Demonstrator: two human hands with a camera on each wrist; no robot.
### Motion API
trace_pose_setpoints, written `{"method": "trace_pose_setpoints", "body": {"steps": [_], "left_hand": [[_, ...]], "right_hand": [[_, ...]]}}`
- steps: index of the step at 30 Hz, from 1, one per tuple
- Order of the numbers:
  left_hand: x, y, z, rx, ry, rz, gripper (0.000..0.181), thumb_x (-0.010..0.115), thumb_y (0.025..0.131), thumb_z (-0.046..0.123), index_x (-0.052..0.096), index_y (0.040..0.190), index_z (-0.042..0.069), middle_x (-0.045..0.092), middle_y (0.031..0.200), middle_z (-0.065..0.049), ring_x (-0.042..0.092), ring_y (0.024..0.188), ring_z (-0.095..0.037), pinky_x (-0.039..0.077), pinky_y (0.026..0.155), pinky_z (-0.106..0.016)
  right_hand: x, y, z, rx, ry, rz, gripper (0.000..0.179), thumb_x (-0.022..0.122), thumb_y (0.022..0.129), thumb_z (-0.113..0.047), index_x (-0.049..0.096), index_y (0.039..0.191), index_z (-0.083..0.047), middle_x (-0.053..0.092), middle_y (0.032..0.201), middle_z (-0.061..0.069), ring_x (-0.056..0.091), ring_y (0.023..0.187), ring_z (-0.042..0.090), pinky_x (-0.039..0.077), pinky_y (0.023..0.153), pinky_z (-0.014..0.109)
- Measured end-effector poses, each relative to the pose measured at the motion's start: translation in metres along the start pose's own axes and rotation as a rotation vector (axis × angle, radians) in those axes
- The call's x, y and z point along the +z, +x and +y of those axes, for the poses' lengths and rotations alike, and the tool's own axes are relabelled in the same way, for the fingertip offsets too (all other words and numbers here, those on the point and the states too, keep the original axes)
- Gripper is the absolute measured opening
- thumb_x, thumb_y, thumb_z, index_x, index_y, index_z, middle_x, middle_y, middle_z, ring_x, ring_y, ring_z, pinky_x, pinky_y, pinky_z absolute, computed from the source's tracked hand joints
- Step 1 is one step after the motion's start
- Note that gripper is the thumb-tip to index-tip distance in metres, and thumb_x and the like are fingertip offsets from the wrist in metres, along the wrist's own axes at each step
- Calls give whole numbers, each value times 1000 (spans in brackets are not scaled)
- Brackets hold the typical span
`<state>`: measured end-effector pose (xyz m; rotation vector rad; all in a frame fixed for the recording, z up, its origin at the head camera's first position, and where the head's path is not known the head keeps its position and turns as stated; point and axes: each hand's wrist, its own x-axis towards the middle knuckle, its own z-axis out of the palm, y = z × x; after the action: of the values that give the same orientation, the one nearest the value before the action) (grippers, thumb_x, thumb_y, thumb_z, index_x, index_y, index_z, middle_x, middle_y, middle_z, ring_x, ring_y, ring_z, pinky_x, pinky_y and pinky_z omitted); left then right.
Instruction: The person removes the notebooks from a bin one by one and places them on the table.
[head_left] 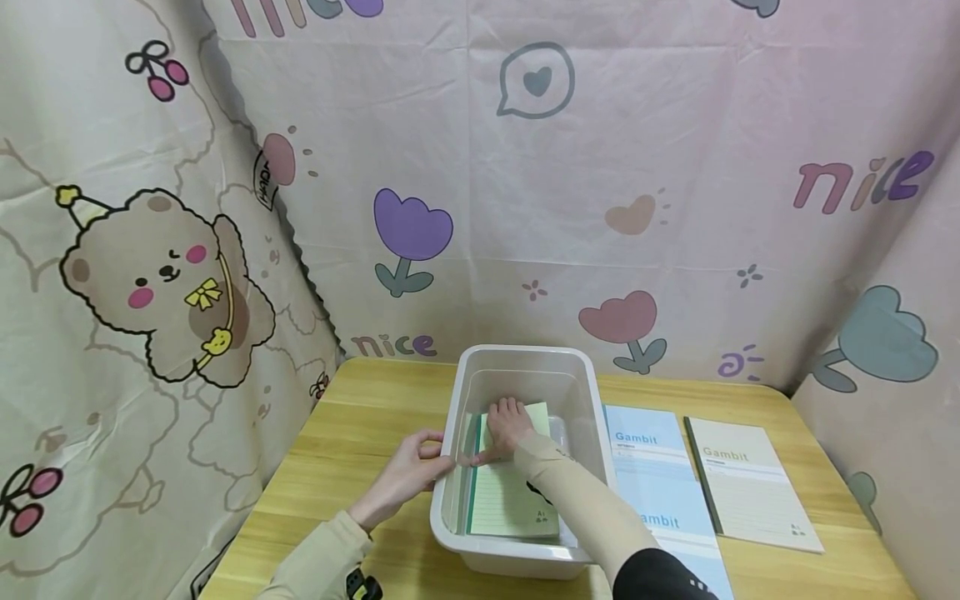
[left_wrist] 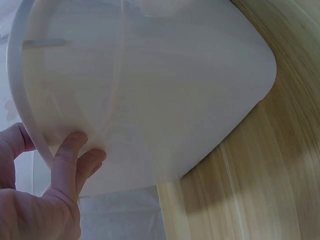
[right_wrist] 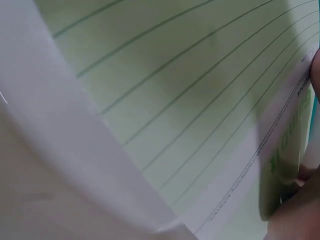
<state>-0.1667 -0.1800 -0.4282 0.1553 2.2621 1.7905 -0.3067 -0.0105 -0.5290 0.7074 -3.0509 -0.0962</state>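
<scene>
A white plastic bin (head_left: 525, 353) stands on the wooden table, with a pale green lined notebook (head_left: 510, 504) lying inside it. My left hand (head_left: 405, 471) grips the bin's left rim. In the left wrist view, fingers of that hand (left_wrist: 60, 185) press the outer wall of the bin (left_wrist: 160, 100). Reaching into the bin, my right hand (head_left: 512, 427) rests on the upper part of the notebook, thumb spread toward its teal spine. The right wrist view shows the notebook cover (right_wrist: 180, 85) close up, with only part of the right hand (right_wrist: 297, 215) at the edge.
Right of the bin lie light blue notebooks (head_left: 648, 467) marked Gambit, one nearer the front edge partly behind my right sleeve. Beside them is a cream notebook (head_left: 753, 483) with a dark spine. Printed cloth (head_left: 465, 150) hangs behind and along both sides of the table (head_left: 382, 400).
</scene>
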Motion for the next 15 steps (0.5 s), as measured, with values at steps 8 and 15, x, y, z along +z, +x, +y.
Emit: {"method": "trace_pose_setpoints", "body": {"steps": [8, 15], "left_hand": [[0, 0, 0, 4, 5, -5, 45, 55, 83, 11, 39, 121, -7, 60, 109, -26, 64, 87, -27, 56, 65, -33], [-1, 1, 0, 2, 3, -8, 44, 55, 83, 12, 39, 120, -6, 59, 110, -27, 64, 89, -30, 56, 65, -34]], "right_hand": [[-3, 1, 6, -17, 14, -33, 103, 53, 43, -86, 47, 110, -8, 49, 102, 8, 43, 97, 22, 37, 94, 37], [-6, 4, 9, 12, -2, -8, 97, 49, 46, -87, 47, 104, -10, 52, 98, 8, 44, 91, 22, 37, 85, 35]]}}
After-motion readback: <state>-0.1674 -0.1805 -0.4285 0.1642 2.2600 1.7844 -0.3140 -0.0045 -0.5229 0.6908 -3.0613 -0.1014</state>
